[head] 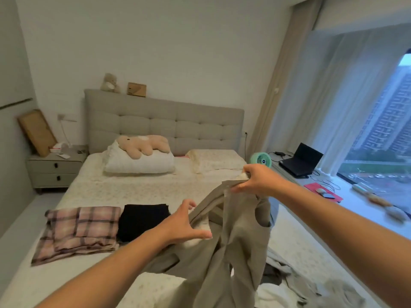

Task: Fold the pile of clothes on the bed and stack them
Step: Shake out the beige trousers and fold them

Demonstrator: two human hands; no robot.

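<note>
Beige trousers [233,241] lifted above bed [133,190]: right hand [258,178] pinches waistband (fingers curled), left hand [184,225] spread, touching fabric.

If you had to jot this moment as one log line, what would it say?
right hand: grips lifted beige trousers by waistband | left hand: open, reaching for waistband | folded pink plaid garment, folded black garment: side by side on bed

Small bedroom, plain white walls [155,41]. Grey tufted headboard [164,123] centre frame, against the back wall. Grey two-drawer nightstand [54,172] at left, wooden board [36,132] leaning on the wall above it. Right side: large window [382,134] with sheer curtains [329,96], high-rise blocks outside, flat daylight. Laptop [301,160] and green fan [261,159] on the window ledge [367,210].
</note>
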